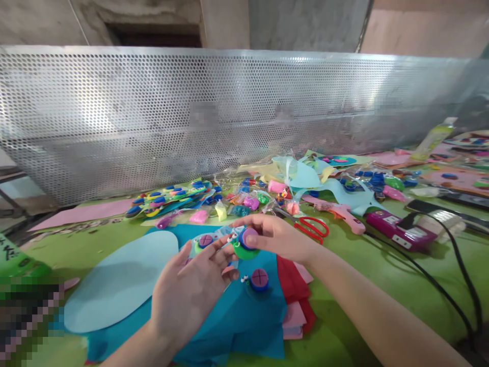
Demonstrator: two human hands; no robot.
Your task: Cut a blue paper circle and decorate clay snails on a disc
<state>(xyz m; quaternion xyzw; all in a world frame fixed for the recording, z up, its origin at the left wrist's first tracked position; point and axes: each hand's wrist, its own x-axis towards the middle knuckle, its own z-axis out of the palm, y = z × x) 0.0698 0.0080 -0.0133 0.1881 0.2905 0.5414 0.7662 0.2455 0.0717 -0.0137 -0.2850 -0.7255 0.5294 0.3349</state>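
Between the thumb and fingers of my right hand (273, 237) is a clay snail (241, 250) with a green body, white eyes and a blue and purple shell. My left hand (191, 285) is turned palm up, its fingers loosely extended beside this snail; whether they touch it I cannot tell. Just behind those fingers a second snail (205, 240) shows partly, its purple shell top marked with a cross. Below my right hand, a third snail (260, 280) lies on the blue sheets (244, 326). A pale blue oval cutout (122, 280) lies to the left.
Red-handled scissors (314, 229), a pink glue gun (340, 214) with a cord and a purple box (401, 232) lie to the right. Bagged coloured clay (250, 204) and decorated cutouts (171, 199) line the back before a perforated metal panel (237, 112). A bottle (435, 137) stands far right.
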